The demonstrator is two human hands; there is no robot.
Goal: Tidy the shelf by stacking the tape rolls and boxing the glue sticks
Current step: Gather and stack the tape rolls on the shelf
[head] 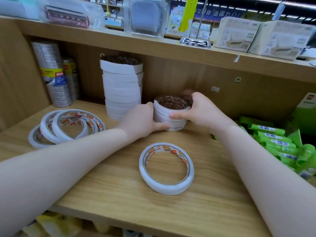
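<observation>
A short stack of thin white tape rolls (171, 115) stands on the wooden shelf (119, 190) near its back wall. My left hand (142, 120) grips its left side and my right hand (200, 110) grips its right side, fingers curled round the rolls. Two thin rolls lie together flat (166, 183) in the middle of the shelf, in front of the stack. Several more thin rolls (66, 127) lie fanned out at the left. A heap of green glue sticks (273, 141) fills the right edge, beside a green box (306, 115).
A tall stack of wider white tape rolls (122, 88) stands just left of the held stack. Clear tape rolls (54, 74) stand upright in the back left corner. The upper shelf board (153, 47) hangs low overhead with boxed goods on it.
</observation>
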